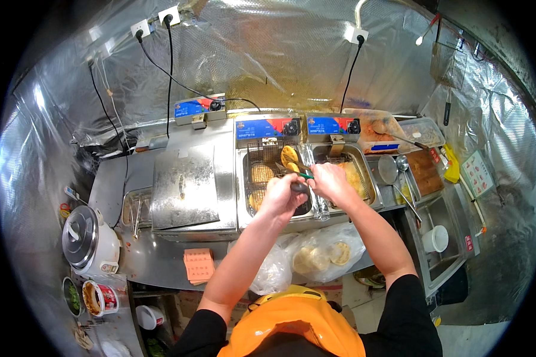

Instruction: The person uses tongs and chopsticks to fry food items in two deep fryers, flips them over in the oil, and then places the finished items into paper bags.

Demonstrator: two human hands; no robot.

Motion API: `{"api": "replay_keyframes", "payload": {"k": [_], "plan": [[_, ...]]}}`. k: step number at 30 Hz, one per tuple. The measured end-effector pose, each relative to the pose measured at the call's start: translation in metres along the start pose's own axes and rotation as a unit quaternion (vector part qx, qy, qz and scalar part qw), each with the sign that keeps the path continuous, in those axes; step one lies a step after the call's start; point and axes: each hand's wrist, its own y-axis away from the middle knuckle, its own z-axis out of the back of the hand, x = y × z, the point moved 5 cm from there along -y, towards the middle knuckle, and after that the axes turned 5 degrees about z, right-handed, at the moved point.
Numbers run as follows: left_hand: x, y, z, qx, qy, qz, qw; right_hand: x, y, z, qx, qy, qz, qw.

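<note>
My left hand (280, 195) is closed on a dark handle over the front of the middle fryer basket (268, 156). Beside it, my right hand (332, 180) grips a tool with a green handle (305, 176), above the edge between two fryers. Past my hands, a browned round flatbread (289, 155) is held up at the metal ends of the tools; their exact type is partly hidden. More round flatbreads (262, 174) lie in the wire basket. In the right fryer (373, 189), golden food (355, 178) sits in another basket.
A metal lid (185, 187) covers the left fryer. Plastic bags with flatbreads (326, 256) lie at the counter's front edge, near my forearms. A rice cooker (87, 241) stands at left. A strainer (387, 169), ladle (402, 162) and sink (446, 223) are at right. Power cords hang behind.
</note>
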Motion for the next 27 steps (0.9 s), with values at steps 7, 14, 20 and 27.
{"api": "replay_keyframes", "payload": {"k": [7, 14, 20, 27], "plan": [[0.06, 0.038, 0.027, -0.013, 0.023, -0.003, 1.0, 0.008, -0.01, -0.008, 0.116, -0.211, -0.122, 0.963], [0.102, 0.086, 0.054, 0.001, -0.06, 0.08, 0.995, 0.032, -0.014, -0.039, 0.038, -0.325, -0.112, 0.938], [0.126, 0.094, 0.092, -0.036, -0.105, 0.088, 0.99, -0.008, 0.083, -0.019, -0.02, -0.467, -0.132, 0.874], [0.183, 0.054, 0.062, -0.082, -0.134, 0.039, 0.987, 0.005, 0.033, 0.002, 0.003, -0.265, -0.006, 0.964]]}}
